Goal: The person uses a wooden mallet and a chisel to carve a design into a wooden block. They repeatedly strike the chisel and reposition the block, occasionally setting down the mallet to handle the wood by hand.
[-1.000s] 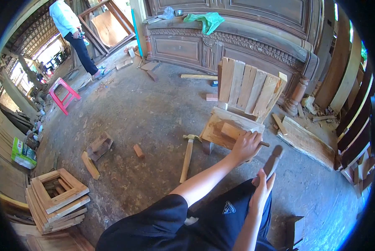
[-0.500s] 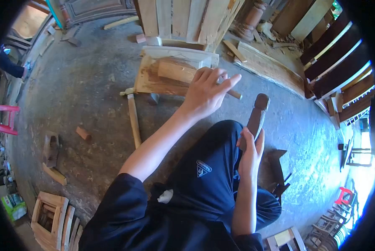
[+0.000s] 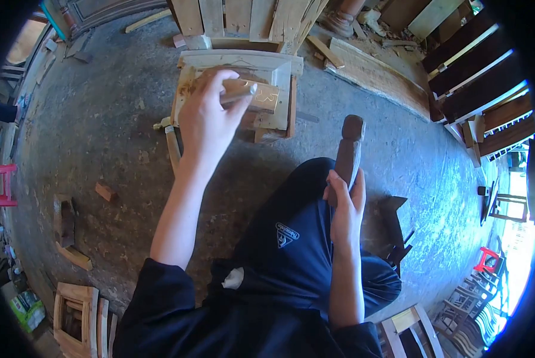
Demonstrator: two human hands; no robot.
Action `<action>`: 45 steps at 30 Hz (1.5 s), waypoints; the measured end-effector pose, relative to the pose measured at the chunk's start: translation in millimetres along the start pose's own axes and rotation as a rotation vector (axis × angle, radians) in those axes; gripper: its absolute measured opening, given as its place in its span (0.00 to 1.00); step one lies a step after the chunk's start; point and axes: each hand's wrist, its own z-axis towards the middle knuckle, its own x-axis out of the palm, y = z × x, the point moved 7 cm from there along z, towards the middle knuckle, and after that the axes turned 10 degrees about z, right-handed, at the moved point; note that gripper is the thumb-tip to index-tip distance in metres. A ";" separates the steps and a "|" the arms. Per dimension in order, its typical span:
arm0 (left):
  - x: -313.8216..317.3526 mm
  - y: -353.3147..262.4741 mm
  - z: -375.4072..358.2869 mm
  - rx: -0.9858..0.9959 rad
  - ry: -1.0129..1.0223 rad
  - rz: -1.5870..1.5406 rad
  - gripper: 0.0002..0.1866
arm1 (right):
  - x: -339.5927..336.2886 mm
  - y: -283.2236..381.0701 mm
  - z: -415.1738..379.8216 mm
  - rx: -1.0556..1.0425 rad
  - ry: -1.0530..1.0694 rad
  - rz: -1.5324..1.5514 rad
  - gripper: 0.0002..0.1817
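My left hand [image 3: 208, 122] is raised over a low wooden bench [image 3: 191, 59], its fingers closed round a slim chisel [image 3: 237, 94] whose pale round end points right. Just behind it, on the bench, lies a wood block [image 3: 264, 98] with a curling pattern on its face, partly hidden by the hand. A dark mallet [image 3: 349, 149] stands upright in my right hand [image 3: 346, 194], gripped by its narrower lower part above my knee. The hammer [image 3: 172, 143] on the floor is half covered by my left forearm.
A dark bar [image 3: 306, 116] sticks out right of the bench. Behind stands a slatted wooden piece [image 3: 237, 18], and a plank [image 3: 381, 77] lies at back right. Wood frames [image 3: 76, 316] are stacked at lower left; a small block [image 3: 105, 191] rests on the floor.
My left hand has swung left and turned upright, with the chisel now showing in its fingers. The patterned block has come into sight. My right hand still holds the mallet.
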 end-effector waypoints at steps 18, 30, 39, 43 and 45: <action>-6.6 11.7 8.0 -0.108 0.081 0.149 0.11 | -4.6 -5.7 -1.2 0.035 -0.001 0.000 0.16; 6.1 11.7 11.5 -0.062 0.090 0.002 0.16 | -4.2 -9.7 -0.9 0.048 0.025 0.009 0.18; 24.2 30.9 30.0 0.018 0.056 -0.212 0.11 | -2.9 -11.7 -0.3 0.030 0.043 0.009 0.15; 25.7 30.3 35.2 -0.025 0.125 -0.261 0.15 | -2.4 -10.1 -1.3 0.044 0.035 -0.005 0.15; 26.3 29.8 38.2 -0.065 0.193 -0.201 0.16 | -2.6 -9.8 -2.2 0.055 0.032 -0.028 0.15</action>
